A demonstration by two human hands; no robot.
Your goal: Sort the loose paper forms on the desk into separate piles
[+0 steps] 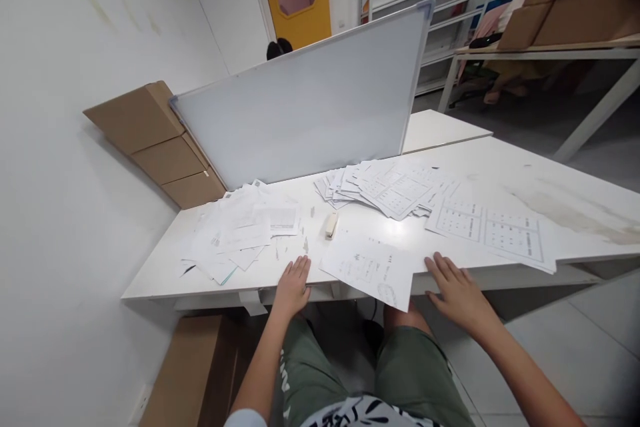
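Observation:
My left hand (pixel 293 284) rests on the table's front edge with its fingers stretched out and nothing in them. On the same edge, further right, lies my right hand (pixel 454 287), fingers spread and empty. Between the two hands a printed sheet of paper (pixel 367 267) sticks out over the edge. Just behind it stands a small cream stapler (pixel 331 225). A loose pile of papers (pixel 245 227) spreads out beyond my left hand. Printed sheets are fanned in a heap (pixel 395 187) at the back, and more printed sheets (pixel 490 230) lie near my right hand.
A whiteboard (pixel 310 100) stands along the back of the white table (pixel 155 273). Cardboard boxes (pixel 165 147) are stacked at the left wall, and another box (pixel 190 360) is on the floor. At the right, boxes (pixel 585 7) sit on a second table.

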